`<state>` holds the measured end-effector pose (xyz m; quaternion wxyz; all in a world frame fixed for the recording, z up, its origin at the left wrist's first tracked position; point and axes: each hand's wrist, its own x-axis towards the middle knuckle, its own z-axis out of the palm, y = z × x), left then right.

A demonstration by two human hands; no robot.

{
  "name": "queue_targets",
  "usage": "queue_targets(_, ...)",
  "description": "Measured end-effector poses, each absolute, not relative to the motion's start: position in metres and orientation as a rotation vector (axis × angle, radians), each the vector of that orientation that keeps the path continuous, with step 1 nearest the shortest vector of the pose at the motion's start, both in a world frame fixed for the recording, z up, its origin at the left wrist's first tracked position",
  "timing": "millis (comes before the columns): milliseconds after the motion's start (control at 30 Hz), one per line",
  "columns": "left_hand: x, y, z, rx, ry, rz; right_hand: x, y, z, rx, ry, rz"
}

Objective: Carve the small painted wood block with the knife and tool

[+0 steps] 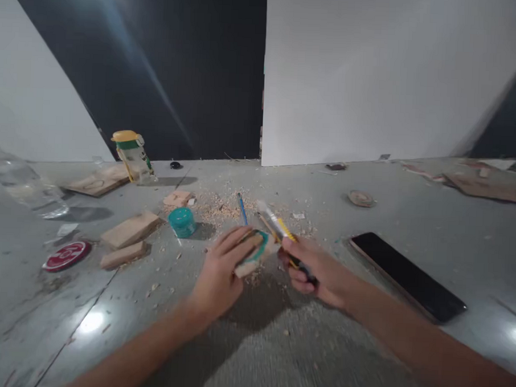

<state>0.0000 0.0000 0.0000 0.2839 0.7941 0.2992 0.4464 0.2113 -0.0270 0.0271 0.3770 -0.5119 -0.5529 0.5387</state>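
Observation:
In the middle of the head view, my left hand (223, 269) is closed around a small piece of wood (255, 259) with a teal painted band. Part of that wood is hidden under my fingers. My right hand (308, 267) grips a utility knife (286, 230) with a yellow and black handle, its blade end pointing up and left, away from me. The knife lies just right of the wood; motion blur hides whether they touch. Beyond my hands, a blue stick-like tool (242, 209) lies on the floor among wood shavings (221, 209).
Left are a teal jar (182, 222), wood blocks (130, 231), a red round lid (67, 256), a clear plastic bottle (27, 186) and a yellow-capped bottle (131, 156). A phone (408, 274) lies right, a round disc (360, 198) beyond it. Dark and white panels (374, 79) stand behind.

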Motion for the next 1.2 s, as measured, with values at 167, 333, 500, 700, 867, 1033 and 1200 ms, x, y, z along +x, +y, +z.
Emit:
queue_targets(167,0.011,-0.021,0.002,1.985,0.642,1.074,0.202,-0.034,0.021,-1.167,-1.046,1.68)
queue_targets(333,0.015,-0.013,-0.002,1.29,0.624,0.864,0.209,-0.033,0.018,-1.121,-1.105,1.595)
queue_targets(500,0.017,-0.004,-0.003,0.991,0.535,0.778,0.2,-0.04,0.016,-1.043,-1.079,1.6)
queue_targets(700,0.023,-0.01,-0.004,0.884,0.53,0.845,0.198,-0.036,0.007,-1.089,-1.089,1.546)
queue_targets(867,0.02,-0.005,-0.008,0.946,0.636,0.938,0.215,-0.028,0.019,-1.339,-1.354,1.146)
queue_targets(1033,0.012,0.0,-0.005,1.483,0.816,1.044,0.219,-0.046,0.046,-1.404,-1.884,0.743)
queue_targets(1200,0.007,0.001,-0.009,1.755,0.863,1.116,0.215,-0.063,0.054,-1.513,-2.128,0.553)
